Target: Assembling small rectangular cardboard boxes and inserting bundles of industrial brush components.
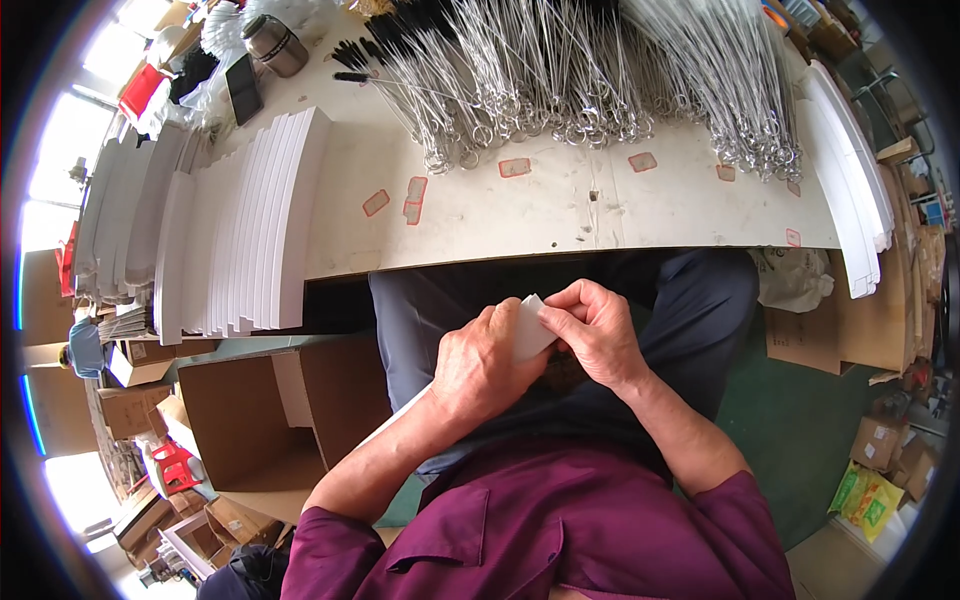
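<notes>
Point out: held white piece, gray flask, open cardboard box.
White piece [531,336], head view: its exposed face.
Gray flask [277,48], head view: side of its body.
Open cardboard box [235,405], head view: a side wall.

Across the far half of the table, the wire brushes lie in a wide heap, ring ends toward the table's near edge. The carton stack fills the table's left end, the carton row its right end. Toward the table's far left corner is a flask, with a slab just nearer. Before the table's near edge, over the lap, are the left hand and right hand, the held carton between them. A cardboard box sits below the table's left part, a plastic bag below its right.
</notes>
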